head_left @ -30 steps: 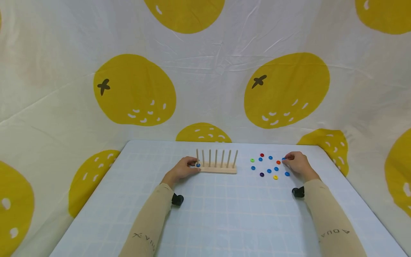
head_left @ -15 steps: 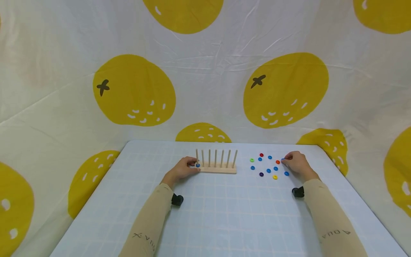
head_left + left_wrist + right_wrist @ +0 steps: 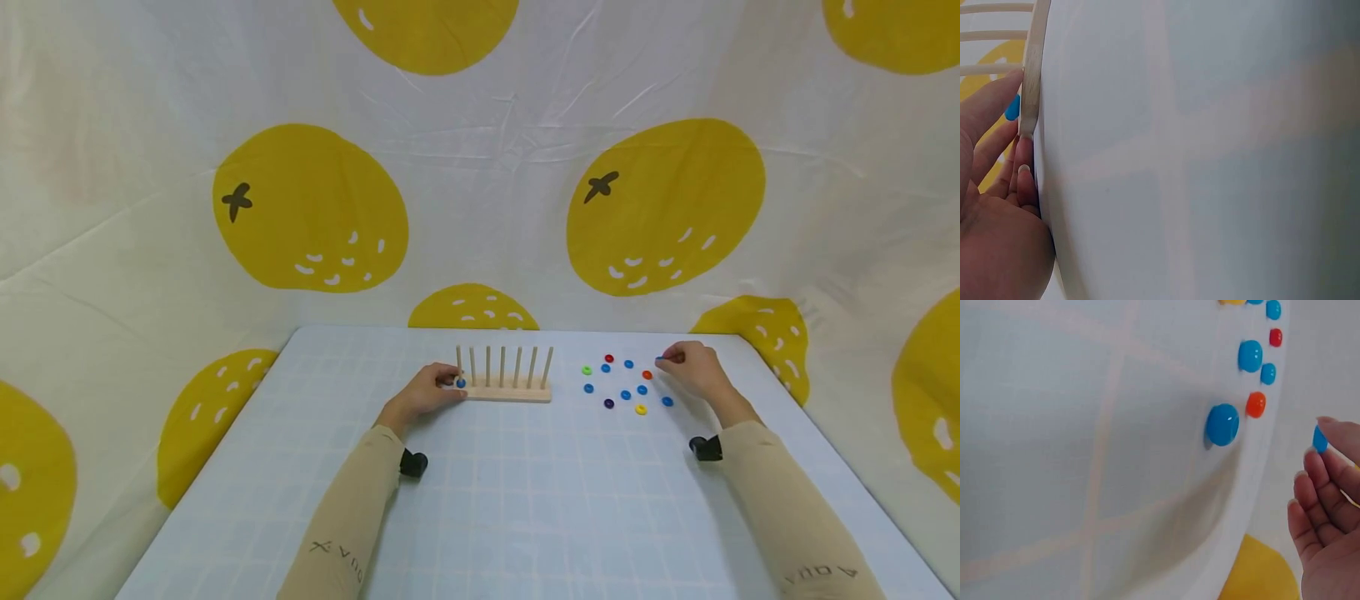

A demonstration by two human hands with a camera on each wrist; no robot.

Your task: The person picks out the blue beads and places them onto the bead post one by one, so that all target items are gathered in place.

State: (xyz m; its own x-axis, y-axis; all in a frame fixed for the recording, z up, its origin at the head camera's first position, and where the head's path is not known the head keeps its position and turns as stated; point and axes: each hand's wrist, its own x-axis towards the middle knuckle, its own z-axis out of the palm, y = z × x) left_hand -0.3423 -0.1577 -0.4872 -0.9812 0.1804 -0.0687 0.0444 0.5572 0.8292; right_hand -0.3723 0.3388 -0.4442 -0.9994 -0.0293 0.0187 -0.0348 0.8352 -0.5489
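Note:
My left hand (image 3: 426, 390) grips the left end of a wooden peg rack (image 3: 517, 395), thumb in front and fingers behind. A row of several upright pegs stands on it, and one blue bead (image 3: 461, 383) sits low on the leftmost peg. In the left wrist view the thumb lies along the rack's base (image 3: 1032, 94), close to the blue bead (image 3: 1012, 109). My right hand (image 3: 697, 367) pinches another blue bead (image 3: 1320, 439) between thumb and fingertips, raised off the table at the right of the loose beads.
Loose beads lie scattered right of the rack: several blue, a green one (image 3: 587, 370), a yellow one (image 3: 641, 409), a dark purple one (image 3: 609, 403), a red one (image 3: 609, 358) and an orange-red one (image 3: 647, 375). A fruit-print curtain (image 3: 487, 208) hangs behind the table (image 3: 510, 500).
My right hand has lifted the blue bead up from the table, rising slightly. The left hand keeps its hold on the rack's end.

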